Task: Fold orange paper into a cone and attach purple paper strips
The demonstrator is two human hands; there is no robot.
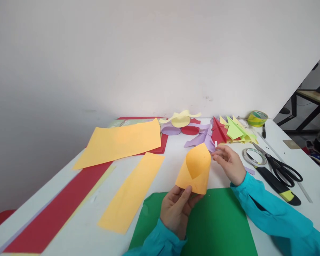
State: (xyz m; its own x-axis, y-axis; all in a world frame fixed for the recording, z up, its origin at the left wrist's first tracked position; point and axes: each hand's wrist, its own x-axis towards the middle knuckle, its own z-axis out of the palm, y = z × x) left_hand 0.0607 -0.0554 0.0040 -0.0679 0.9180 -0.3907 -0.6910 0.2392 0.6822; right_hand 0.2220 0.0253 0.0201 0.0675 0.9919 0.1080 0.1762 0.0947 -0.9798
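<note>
An orange-yellow sheet of paper [194,181], rolled into a loop with a pointed opening, is pinched at its lower edge by my left hand [176,208], thumb in front. Just right of the roll, my right hand [229,163] has its fingers bent and drawn together. A small white strip [216,144] shows at its fingertips; whether it is tape or paper I cannot make out. Beneath the left hand lies a green sheet [218,220] on the white table.
An orange strip [132,192], a large orange sheet [122,142] and a red strip [61,206] lie left. Behind are paper loops [180,121] and folded paper planes [234,128]. On the right are scissors [281,169], a tape roll [254,157], a cutter [278,185] and green-yellow tape [257,118].
</note>
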